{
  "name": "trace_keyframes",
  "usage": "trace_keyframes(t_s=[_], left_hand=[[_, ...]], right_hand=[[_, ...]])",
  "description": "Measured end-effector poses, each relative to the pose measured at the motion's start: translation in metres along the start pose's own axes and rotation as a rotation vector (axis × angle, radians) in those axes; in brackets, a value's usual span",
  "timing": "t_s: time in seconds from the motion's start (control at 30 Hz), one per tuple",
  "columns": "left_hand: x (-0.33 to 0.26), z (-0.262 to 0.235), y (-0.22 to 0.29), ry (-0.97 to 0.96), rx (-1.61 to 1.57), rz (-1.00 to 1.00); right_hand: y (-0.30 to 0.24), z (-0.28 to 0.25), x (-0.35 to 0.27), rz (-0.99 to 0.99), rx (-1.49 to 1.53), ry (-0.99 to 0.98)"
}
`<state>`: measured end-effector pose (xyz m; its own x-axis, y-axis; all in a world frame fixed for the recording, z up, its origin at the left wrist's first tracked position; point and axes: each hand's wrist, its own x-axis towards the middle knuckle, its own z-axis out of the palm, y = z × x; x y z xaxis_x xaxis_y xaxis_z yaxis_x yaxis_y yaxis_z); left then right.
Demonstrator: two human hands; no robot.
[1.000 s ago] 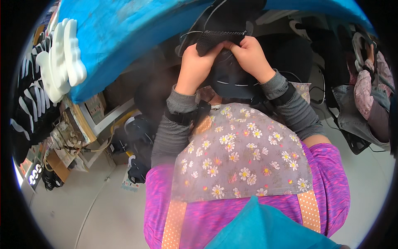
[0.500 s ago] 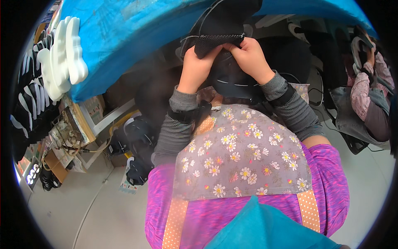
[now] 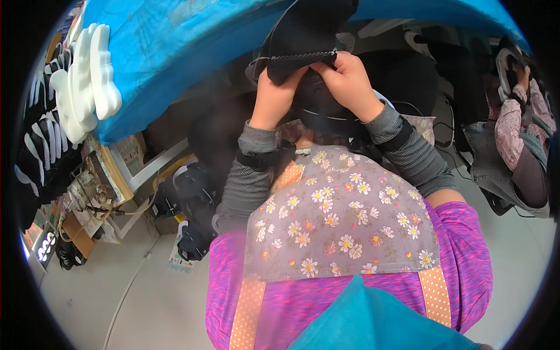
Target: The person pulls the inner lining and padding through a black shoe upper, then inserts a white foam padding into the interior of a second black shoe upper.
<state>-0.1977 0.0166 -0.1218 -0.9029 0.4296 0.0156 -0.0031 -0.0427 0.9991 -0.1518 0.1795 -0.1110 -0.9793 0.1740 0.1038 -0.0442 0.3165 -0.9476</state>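
A black fabric shoe upper (image 3: 309, 35) is held up at the near edge of the blue-covered table. A pale zigzag seam runs along its near edge. My left hand (image 3: 273, 99) grips that edge on the left, its fingertips hidden behind the cloth. Pinched at the right end of the same edge is my right hand (image 3: 352, 84), thumb toward the left hand. Both thumbs come close together at the middle. Below the hands, a dark item with short white marks (image 3: 329, 114) lies above my flowered apron (image 3: 338, 216).
White foot-shaped pieces (image 3: 105, 73) rest on the left end of the blue table cover (image 3: 175, 52). Rows of black-and-white shoe parts (image 3: 44, 143) fill the far left. Black shoes (image 3: 192, 239) sit lower left. At right, another person (image 3: 510, 131) handles a shoe.
The shoe upper has shifted slightly left and turned, with its seamed edge now more slanted. Both hands keep hold and have barely moved.
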Motion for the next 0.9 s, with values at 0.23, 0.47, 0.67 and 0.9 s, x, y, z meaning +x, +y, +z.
trace_keyframes(t_s=[0.23, 0.47, 0.67, 0.9], left_hand=[[-0.002, -0.001, 0.012, -0.004, 0.06, -0.054], [0.005, 0.006, 0.032, -0.057, 0.235, -0.174], [0.009, 0.003, 0.045, -0.115, 0.086, -0.336], [-0.014, -0.004, 0.03, 0.0, -0.04, -0.272]], right_hand=[[0.006, -0.007, 0.006, -0.035, 0.019, -0.061], [0.021, -0.027, 0.017, 0.092, 0.308, -0.231], [0.007, -0.048, 0.029, -0.398, -0.437, 0.208], [0.019, -0.096, -0.074, 0.117, 0.39, -0.417]])
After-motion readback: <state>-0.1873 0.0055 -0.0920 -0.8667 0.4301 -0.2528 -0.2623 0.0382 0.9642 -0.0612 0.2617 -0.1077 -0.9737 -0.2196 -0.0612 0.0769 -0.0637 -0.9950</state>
